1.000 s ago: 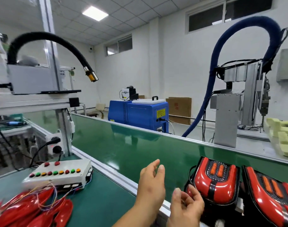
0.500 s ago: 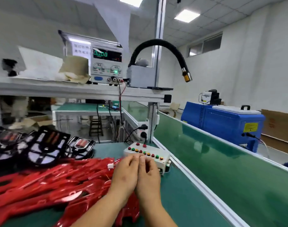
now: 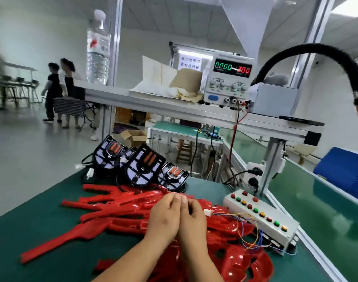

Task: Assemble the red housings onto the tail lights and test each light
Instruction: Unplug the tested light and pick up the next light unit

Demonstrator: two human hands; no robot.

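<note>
Swung leftward, the view now shows the left hand (image 3: 163, 217) and right hand (image 3: 193, 220) still pressed together, fingers curled, over the red housings (image 3: 113, 200) heaped on the bench (image 3: 41, 218); any grip is unclear. Tail lights (image 3: 142, 169) stand behind.

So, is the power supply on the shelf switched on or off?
On. The display of the power supply is lit, with green digits on its left side and red digits on its right.

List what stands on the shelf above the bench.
On the shelf: a water bottle, crumpled paper and cardboard, a power supply with lit digits, and a grey box. Anything behind the paper is hidden.
</note>
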